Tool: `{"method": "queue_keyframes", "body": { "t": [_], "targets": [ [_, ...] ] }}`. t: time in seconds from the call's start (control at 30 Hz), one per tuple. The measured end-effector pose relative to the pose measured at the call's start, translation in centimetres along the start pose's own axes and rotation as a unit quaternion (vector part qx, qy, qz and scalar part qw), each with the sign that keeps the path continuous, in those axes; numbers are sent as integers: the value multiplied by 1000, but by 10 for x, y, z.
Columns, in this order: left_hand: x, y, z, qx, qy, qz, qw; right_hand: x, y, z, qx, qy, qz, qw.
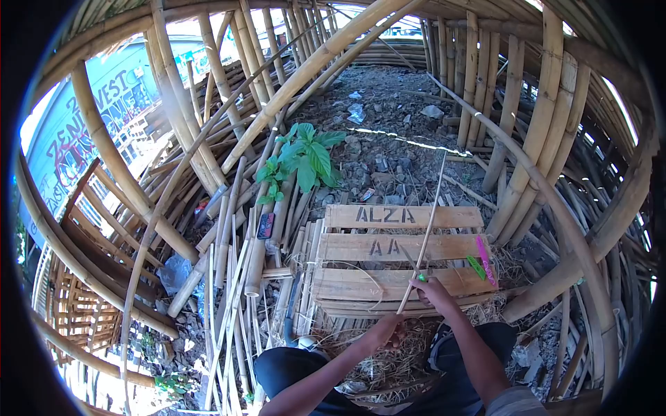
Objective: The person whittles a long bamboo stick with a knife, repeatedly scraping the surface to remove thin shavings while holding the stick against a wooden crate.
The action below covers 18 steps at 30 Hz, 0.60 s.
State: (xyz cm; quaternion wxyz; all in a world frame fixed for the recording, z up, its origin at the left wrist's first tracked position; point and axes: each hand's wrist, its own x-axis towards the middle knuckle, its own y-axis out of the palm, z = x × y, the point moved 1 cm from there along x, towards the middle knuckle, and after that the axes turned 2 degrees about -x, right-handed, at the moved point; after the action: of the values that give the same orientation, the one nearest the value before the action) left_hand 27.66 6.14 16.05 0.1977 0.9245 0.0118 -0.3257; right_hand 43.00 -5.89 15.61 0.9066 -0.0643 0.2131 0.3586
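My left hand is closed around the lower end of a long thin bamboo strip, which slants up and away over a wooden crate. My right hand is wrapped round a knife with a bit of green at its handle, its dark blade right beside the strip. Slatted and stencilled with dark letters, the crate stands in front of my knees. A pink marker-like piece and a green one lie on its right side. Shavings cover the ground between my legs.
Split bamboo strips are heaped at the left, near a phone-like red and dark object. A leafy green plant grows beyond them. Bamboo poles frame both sides, with a curved pole at the right. Rubble covers the ground behind the crate.
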Motion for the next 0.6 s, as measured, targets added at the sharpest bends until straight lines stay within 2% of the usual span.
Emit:
{"method": "queue_keyframes", "body": {
  "t": [0.03, 0.1, 0.13, 0.2, 0.37, 0.43, 0.5, 0.6],
  "targets": [
    [2, -3, 1, 2, -2, -1, 1000, 3, 0, -2, 3, 0, 0, 1000],
    [3, -7, -1, -43, 27, 2, 999, 11, -4, -2, -196, -50, -15, 979],
    [3, -8, -2, -42, 27, 1, 999, 13, -7, -2, -195, -51, -14, 979],
    [6, -10, -1, -44, 53, -1, 998, 16, -10, 5, -327, -117, -41, 937],
    [18, -25, 5, 52, 114, -22, 992, 14, -19, 31, -381, -82, 35, 920],
    [20, -32, 7, 89, 111, -22, 990, 11, -17, 29, -447, -111, 66, 885],
    [23, -33, 4, 136, 105, -79, 982, 18, -23, 18, -427, -115, 69, 894],
    [20, -30, -4, 213, 136, -102, 962, 15, -25, 17, -430, -125, 38, 894]
  ]
}}
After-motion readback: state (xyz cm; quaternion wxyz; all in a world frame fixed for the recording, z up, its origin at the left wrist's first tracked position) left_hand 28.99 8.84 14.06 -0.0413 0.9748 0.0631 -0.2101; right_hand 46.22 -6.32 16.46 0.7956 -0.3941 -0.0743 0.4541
